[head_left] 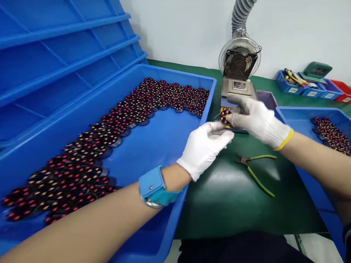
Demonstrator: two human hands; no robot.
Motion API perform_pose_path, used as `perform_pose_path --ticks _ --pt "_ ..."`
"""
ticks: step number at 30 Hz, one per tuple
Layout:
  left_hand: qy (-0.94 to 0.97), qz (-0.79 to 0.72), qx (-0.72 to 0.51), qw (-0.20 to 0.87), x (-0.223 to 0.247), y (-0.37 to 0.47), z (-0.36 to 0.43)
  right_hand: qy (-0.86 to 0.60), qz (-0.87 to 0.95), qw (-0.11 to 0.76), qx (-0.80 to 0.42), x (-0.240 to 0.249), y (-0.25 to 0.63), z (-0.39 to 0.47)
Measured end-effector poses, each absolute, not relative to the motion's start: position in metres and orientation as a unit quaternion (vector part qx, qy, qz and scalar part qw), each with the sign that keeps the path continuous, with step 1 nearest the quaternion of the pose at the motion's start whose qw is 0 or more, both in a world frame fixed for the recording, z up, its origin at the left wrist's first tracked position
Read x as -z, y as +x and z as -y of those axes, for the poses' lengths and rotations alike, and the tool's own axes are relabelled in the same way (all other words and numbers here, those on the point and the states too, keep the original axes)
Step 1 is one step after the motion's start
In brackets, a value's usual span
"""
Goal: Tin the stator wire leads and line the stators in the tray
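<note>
My right hand (253,117), in a white glove with a yellow cuff edge, is closed on a small round black part (225,115) with light dots, in front of the metal machine (239,89). Just below and left of it is my left hand (205,146), also gloved in white, its fingers curled towards the right hand. Whether it holds anything between its fingers is hidden. Many round black parts (120,120) with red or cream dots lie in the large blue tray (210,95) on the left.
Green-handled pliers (257,171) lie open on the green table (219,197). Another blue tray (290,113) with similar parts stands at the right. Small bins (290,87) are at the back right, and a flexible duct (241,16) rises behind the machine. Blue trays are propped at upper left.
</note>
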State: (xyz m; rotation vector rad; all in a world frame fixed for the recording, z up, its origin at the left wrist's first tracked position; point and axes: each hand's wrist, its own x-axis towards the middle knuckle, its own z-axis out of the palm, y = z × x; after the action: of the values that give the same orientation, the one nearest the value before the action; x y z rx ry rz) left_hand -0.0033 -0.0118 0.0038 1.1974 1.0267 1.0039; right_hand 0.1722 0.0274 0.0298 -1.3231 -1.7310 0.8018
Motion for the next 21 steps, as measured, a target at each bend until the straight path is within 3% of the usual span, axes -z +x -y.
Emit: perform_pose_path --ticks 9,15,19,21 --pt "0.499 -0.462 -0.423 0.599 -0.008 -0.004 0.01 -0.498 0.677 0.28 -0.464 -0.041 0.178 0.004" --pt "0.505 -0.472 -0.392 0.607 -0.01 -0.003 0.01 -0.54 0.569 0.338 -0.519 -0.034 0.182 -0.024" --pt "0.518 -0.464 -0.363 0.62 -0.01 -0.004 0.01 -0.555 0.54 0.426 -0.469 -0.037 0.202 -0.065" --pt "0.527 -0.461 -0.354 0.62 -0.011 -0.004 0.01 -0.578 0.57 0.437 -0.388 -0.042 0.215 -0.087"
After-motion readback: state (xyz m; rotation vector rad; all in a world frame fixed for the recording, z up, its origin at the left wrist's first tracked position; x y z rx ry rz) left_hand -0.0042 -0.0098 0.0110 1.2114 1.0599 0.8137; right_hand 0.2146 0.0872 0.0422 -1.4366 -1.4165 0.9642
